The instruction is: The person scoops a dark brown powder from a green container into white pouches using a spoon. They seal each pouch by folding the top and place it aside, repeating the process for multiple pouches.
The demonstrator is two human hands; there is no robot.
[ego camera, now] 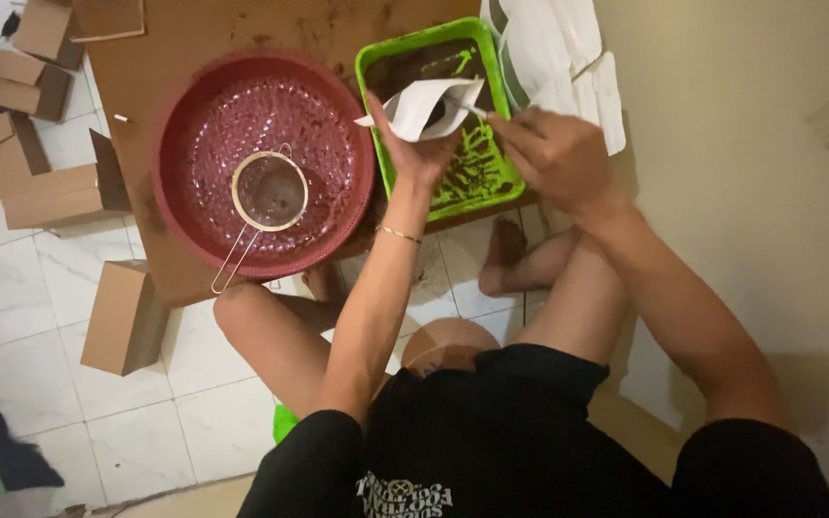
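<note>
Your left hand (pixel 413 144) has its fingers clamped on a white pouch (pixel 424 104), held open above the green tray (pixel 376 58), which holds dark brown powder; your right hand (pixel 554 153) has its fingers closed on a thin handle at the pouch mouth, its tip hidden inside. Beside the tray on the brown bench (pixel 175 38), a red basin (pixel 266 163) holds a small round strainer (pixel 269 192) with brown powder in it. Cardboard boxes (pixel 50 182) lie on the tiled floor, some cut off at the edge.
</note>
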